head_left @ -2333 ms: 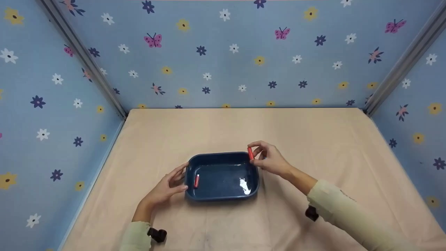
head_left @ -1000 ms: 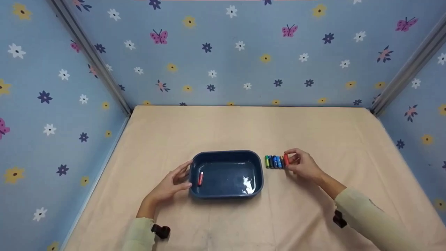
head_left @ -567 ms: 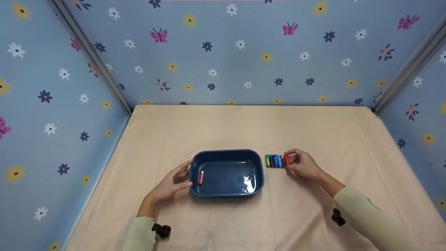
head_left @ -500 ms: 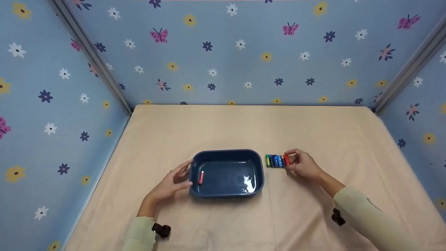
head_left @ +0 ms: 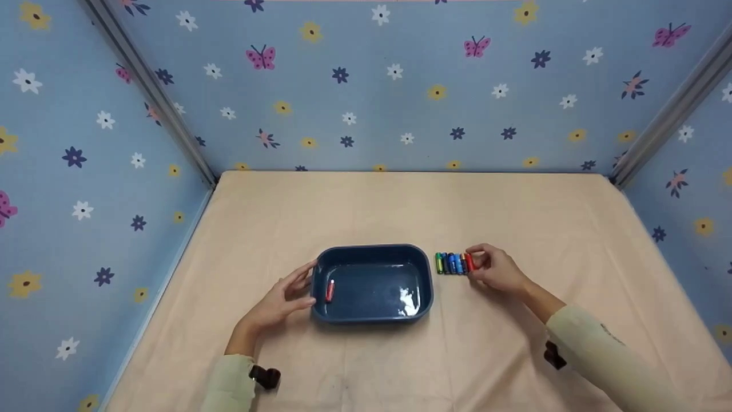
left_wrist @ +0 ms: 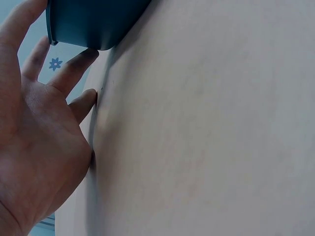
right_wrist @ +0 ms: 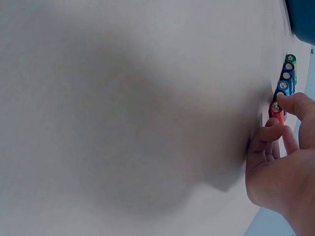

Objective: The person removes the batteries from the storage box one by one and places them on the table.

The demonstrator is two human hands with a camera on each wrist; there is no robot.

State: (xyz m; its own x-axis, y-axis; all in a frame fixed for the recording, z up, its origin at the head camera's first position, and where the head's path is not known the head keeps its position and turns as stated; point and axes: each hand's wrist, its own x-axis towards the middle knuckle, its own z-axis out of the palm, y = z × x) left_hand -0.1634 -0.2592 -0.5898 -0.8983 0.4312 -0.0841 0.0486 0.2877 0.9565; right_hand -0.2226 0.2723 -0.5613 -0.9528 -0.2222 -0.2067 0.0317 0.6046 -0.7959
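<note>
A dark blue rectangular dish (head_left: 372,294) sits on the cloth, and one red battery (head_left: 330,291) lies in its left part. My left hand (head_left: 278,301) rests against the dish's left side, fingers spread and fairly straight; the left wrist view shows the fingertips at the wall of the dish (left_wrist: 88,24). Right of the dish, several batteries (head_left: 452,264) in green, blue and dark colours lie side by side in a row. At the row's right end my right hand (head_left: 498,270) pinches a red battery (right_wrist: 276,114) between thumb and fingers, close against its neighbour.
A pale cloth (head_left: 354,212) covers the table. Flowered blue panels (head_left: 366,86) rise at the back and both sides, with metal posts (head_left: 146,91) at the corners. Small dark devices (head_left: 265,377) are worn at both wrists.
My right hand has carried the red battery from over the dish's right rim to the right and lowered it at the row's end. The left hand stays at the dish.
</note>
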